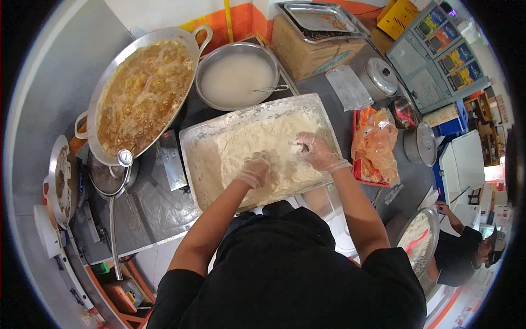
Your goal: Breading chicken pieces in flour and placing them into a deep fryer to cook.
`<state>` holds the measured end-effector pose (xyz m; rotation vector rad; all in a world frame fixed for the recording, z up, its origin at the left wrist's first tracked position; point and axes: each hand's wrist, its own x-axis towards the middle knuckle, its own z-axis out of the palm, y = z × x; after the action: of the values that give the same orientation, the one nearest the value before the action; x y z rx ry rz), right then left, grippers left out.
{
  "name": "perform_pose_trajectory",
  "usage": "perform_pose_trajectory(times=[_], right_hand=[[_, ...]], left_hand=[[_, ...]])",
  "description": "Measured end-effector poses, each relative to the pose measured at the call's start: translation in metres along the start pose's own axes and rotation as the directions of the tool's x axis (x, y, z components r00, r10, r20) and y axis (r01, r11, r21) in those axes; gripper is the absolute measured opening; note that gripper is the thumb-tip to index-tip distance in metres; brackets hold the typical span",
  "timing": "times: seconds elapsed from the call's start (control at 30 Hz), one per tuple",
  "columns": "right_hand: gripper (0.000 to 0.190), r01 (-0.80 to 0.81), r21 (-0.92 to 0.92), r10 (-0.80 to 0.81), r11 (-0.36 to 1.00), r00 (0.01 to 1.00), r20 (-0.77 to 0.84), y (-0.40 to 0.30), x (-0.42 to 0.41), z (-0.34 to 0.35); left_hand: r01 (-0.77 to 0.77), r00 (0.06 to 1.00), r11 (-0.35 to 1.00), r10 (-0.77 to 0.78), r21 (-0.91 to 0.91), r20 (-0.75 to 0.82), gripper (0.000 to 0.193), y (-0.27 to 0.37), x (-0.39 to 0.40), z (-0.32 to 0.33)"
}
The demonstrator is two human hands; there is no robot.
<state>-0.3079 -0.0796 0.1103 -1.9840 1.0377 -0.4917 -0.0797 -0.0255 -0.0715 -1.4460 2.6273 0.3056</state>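
A rectangular metal tray (204, 125) filled with pale flour (257, 133) lies straight before me. My left hand (258, 169), in a clear plastic glove, is down in the flour near the tray's middle; its fingers are partly buried, so whether it holds anything is hidden. My right hand (318, 152), gloved the same way, is at the tray's right side with its fingers curled; a dark gap shows between them, and I cannot tell whether something is gripped. Behind the tray stands a round metal basin (236, 76) of cloudy liquid with metal tongs (271, 88) at its rim.
A wide pan (144, 96) of bubbling oil stands at the left, above a strainer (109, 177). A cardboard box (304, 55) with trays is behind. A red basket (357, 172) of plastic-bagged items and lidded pots (420, 144) stand right. Another person (458, 251) is at far right.
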Motion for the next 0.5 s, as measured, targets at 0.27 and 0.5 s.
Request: perform_pose_trajectory(times=[0.27,0.5], right_hand=[[0.053,-0.119,-0.406,0.259,0.906,0.915,0.310,0.035,-0.007,0.055],[0.058,-0.387,-0.518,0.562,0.763,0.793,0.235,0.043,0.011,0.102]], left_hand=[[-0.015,0.962,0.906,-0.103,-0.423,-0.254,0.040,0.019,-0.007,-0.032],[0.215,0.936,0.248,-0.330,-0.945,0.126,0.025,0.018,-0.016,-0.085]])
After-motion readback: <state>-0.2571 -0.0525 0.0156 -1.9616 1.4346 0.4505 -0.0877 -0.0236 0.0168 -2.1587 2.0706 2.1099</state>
